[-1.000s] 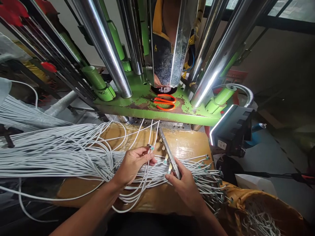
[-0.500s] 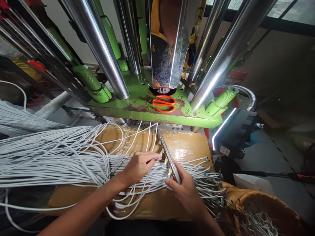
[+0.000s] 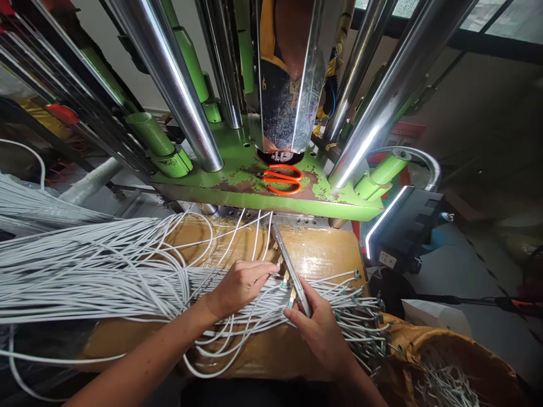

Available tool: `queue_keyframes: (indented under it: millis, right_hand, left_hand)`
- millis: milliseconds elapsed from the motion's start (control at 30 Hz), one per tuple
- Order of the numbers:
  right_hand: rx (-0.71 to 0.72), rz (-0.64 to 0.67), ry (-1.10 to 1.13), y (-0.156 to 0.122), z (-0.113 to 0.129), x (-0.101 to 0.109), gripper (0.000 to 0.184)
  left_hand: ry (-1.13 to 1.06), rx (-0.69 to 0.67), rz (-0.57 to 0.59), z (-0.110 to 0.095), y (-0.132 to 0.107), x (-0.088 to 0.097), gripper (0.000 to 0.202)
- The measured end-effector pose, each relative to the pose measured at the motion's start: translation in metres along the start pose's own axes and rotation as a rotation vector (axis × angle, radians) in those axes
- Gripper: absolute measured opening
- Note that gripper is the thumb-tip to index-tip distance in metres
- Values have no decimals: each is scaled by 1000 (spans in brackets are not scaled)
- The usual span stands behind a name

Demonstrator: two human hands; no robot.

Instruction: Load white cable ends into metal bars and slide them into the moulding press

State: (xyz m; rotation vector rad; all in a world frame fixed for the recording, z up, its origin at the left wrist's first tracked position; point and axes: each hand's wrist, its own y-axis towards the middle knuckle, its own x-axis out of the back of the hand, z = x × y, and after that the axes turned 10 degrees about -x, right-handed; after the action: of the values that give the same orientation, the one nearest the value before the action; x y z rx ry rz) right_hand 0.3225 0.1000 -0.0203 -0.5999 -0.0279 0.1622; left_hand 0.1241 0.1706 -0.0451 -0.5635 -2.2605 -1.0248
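Note:
My left hand (image 3: pixel 240 285) pinches the end of a white cable (image 3: pixel 271 270) and presses it against a long metal fixture bar (image 3: pixel 288 265). That bar lies slanted on the tan taped work surface (image 3: pixel 322 251). My right hand (image 3: pixel 320 330) grips the near end of the bar, fingers closed around it. Several small connector tips stick out along the bar's left side. A thick bundle of white cables (image 3: pixel 93 271) runs in from the left under my left hand. More cable ends with small connectors (image 3: pixel 360 316) fan out to the right of my right hand.
A green press platen (image 3: pixel 237 186) with chrome columns (image 3: pixel 178 96) stands just behind the work surface, orange scissors (image 3: pixel 282 178) lying on it. A black lamp with a lit strip (image 3: pixel 401 226) sits at the right. A tan sack of cable pieces (image 3: pixel 449 367) is at the lower right.
The camera dipped slightly. My left hand moved down and right, bringing the cable end from above the bundle to the bar. My right hand kept its hold on the bar.

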Motion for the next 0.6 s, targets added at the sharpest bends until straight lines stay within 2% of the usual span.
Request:
queue_keyframes:
  millis: [433,600]
  right_hand:
    - [55,15,-35,-1,2,-1,50]
    - [91,14,-83,-3,8,-1,45]
  left_hand:
    - [61,-62,-16,2,-7,-6,28]
    - [-17,76,-28,2,2,-5,24]
